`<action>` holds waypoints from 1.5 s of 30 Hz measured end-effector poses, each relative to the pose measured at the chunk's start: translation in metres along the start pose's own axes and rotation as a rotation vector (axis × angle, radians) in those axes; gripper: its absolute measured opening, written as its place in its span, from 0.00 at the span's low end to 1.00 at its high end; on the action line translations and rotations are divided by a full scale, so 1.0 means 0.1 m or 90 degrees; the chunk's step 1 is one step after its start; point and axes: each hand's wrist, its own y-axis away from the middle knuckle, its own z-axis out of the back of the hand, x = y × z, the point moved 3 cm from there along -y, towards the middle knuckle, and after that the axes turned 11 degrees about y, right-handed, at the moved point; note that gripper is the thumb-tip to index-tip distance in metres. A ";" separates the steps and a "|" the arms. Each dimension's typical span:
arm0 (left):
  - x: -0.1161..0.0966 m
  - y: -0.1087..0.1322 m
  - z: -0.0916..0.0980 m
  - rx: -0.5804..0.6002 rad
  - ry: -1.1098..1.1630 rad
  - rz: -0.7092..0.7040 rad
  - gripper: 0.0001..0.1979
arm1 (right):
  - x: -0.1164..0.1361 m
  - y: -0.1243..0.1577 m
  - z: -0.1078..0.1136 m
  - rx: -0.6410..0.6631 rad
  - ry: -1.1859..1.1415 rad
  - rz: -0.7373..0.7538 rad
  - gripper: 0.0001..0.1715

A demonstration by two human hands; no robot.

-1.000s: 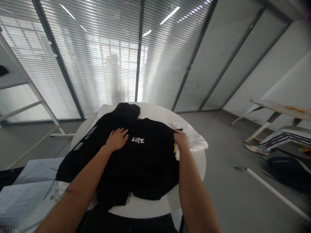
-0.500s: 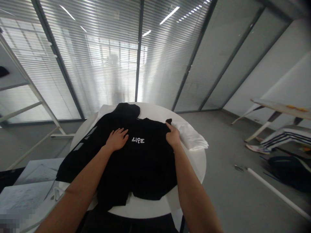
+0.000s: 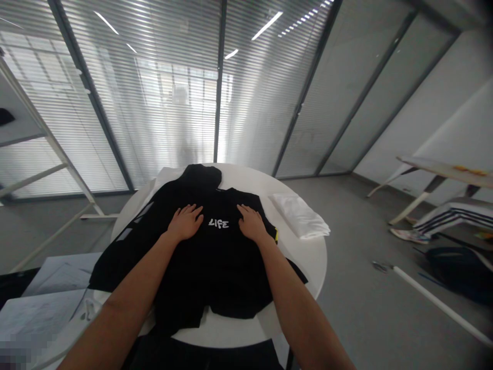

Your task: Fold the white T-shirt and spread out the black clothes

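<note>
A black garment (image 3: 215, 257) with white lettering on it lies spread over a round white table (image 3: 246, 336). Grey patches run along its left part, and a bit of yellow shows at its right edge. My left hand (image 3: 185, 222) rests flat on the cloth, left of the lettering, with its fingers spread. To the right of the lettering, my right hand (image 3: 251, 222) also lies on the cloth, fingers stretched out. Neither hand grips anything. A folded white cloth (image 3: 300, 215) lies on the table's right side, apart from my right hand.
Sheets of paper (image 3: 46, 308) lie at the lower left, beside a white metal frame (image 3: 57, 149). Glass panels with blinds stand behind the table. On the right are a wooden table (image 3: 447, 169), a person's striped trouser leg (image 3: 454, 218) and a white pole (image 3: 435, 300) on the floor.
My right hand has moved left from the garment's right edge onto its middle, letting go of the black cloth there. That edge now lies differently. My left hand has stayed put.
</note>
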 end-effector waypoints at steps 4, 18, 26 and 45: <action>-0.01 0.01 0.00 0.000 0.003 0.001 0.29 | -0.02 0.01 -0.02 0.018 0.068 -0.031 0.29; -0.02 0.01 0.01 0.007 0.004 0.008 0.29 | -0.02 0.01 0.12 -0.018 0.129 -0.086 0.21; -0.03 0.02 0.02 0.007 0.000 0.008 0.29 | -0.02 -0.01 0.13 -0.019 0.103 -0.077 0.20; 0.01 0.00 -0.01 0.003 0.004 0.006 0.29 | 0.04 -0.03 0.00 -0.005 -0.015 0.027 0.23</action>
